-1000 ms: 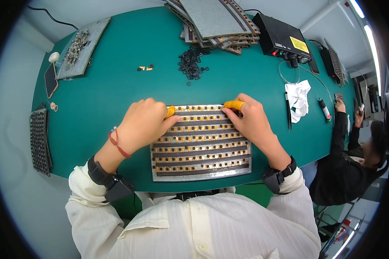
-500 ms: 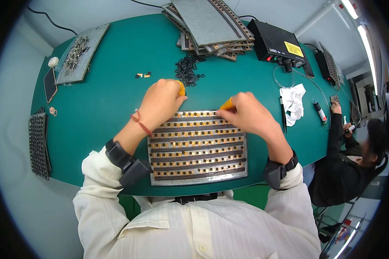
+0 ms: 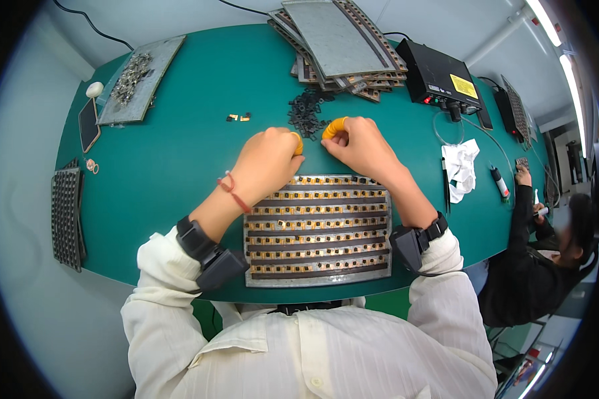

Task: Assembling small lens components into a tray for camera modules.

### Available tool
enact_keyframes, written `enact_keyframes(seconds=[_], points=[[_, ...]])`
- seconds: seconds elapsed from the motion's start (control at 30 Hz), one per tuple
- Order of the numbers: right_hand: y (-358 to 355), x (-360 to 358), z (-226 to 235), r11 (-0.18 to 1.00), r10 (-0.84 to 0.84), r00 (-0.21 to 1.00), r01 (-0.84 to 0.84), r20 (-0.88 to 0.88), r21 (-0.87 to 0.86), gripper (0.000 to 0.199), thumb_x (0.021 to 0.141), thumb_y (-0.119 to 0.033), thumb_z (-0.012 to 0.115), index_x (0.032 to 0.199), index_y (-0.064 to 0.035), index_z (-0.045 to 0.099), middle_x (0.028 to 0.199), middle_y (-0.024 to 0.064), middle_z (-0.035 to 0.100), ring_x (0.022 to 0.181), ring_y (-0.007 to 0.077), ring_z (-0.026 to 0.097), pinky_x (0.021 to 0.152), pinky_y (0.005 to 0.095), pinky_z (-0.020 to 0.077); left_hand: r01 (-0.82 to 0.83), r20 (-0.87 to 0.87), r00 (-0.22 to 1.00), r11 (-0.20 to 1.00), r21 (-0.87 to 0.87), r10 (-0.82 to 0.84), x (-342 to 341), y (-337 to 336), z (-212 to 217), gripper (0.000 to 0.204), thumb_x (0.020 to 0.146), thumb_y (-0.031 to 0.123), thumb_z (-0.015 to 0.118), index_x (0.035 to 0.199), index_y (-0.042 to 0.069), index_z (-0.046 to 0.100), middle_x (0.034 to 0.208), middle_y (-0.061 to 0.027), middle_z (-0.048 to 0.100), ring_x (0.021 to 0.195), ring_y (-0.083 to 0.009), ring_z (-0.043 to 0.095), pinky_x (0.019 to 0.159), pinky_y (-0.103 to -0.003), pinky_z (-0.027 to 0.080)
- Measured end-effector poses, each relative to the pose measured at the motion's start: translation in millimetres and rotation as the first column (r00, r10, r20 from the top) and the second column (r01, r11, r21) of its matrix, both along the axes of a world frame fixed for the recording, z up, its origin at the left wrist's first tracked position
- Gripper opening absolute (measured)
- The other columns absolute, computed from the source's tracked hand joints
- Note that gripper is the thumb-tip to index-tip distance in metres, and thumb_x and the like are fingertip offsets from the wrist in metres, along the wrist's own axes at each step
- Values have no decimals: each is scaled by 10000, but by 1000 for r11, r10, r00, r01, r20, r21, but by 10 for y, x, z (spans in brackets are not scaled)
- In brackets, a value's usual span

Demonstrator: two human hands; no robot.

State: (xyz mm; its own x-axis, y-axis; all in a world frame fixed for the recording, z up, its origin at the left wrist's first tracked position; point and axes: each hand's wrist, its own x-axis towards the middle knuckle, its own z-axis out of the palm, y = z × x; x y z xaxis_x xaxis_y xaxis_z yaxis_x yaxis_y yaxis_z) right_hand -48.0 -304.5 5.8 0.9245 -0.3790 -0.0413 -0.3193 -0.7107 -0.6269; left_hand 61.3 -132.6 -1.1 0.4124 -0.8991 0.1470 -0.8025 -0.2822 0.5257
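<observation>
Nearest the body, and on the near side of both hands, a metal tray (image 3: 319,280) lies flat on the green table (image 3: 170,186), with small black and gold parts in rows between dark strips. The left hand (image 3: 269,156) is over its far edge, fingers curled in and thumb close to a yellow finger cover. The right hand (image 3: 360,147) is bent at the near edge of a heap of black pieces (image 3: 304,113), its thumb and covered forefinger nearly together. The fingers hide their own tips, so I cannot tell whether either hand has hold of a piece.

Well left of the left hand are a stack of dark trays (image 3: 67,216), a pink ring (image 3: 92,166) and a phone (image 3: 89,126). Right of the right hand lie tweezers (image 3: 446,189), a white cloth (image 3: 460,166) and a tube (image 3: 499,183); farther right, a co-worker (image 3: 525,282) sits at the same table. Beyond the hands are a few loose parts (image 3: 239,118), a plate of silver bits (image 3: 132,78), a black box (image 3: 439,73), piled trays (image 3: 339,40) and a pale wall (image 3: 180,14).
</observation>
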Motion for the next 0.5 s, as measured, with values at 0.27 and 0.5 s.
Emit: enact_keyframes(seconds=[0.27,0.5], points=[[-74,-270,13,999,12,1000,-11,-17,44,206,827,-71,731,996,48,722,814,132,730,717,171,685,686,283,550,-62,167,984,998,-16,64,76,91,-134,197,869,174,673,844,-16,722,808,-145,650,716,-352,640,659,-428,526],[76,-186,8,998,18,1000,-17,-13,56,228,809,-104,753,959,64,720,777,135,716,686,158,675,631,292,531,-103,93,990,994,-39,106,110,168,-142,179,851,106,689,962,-34,710,866,-154,675,768,-331,669,687,-400,541]])
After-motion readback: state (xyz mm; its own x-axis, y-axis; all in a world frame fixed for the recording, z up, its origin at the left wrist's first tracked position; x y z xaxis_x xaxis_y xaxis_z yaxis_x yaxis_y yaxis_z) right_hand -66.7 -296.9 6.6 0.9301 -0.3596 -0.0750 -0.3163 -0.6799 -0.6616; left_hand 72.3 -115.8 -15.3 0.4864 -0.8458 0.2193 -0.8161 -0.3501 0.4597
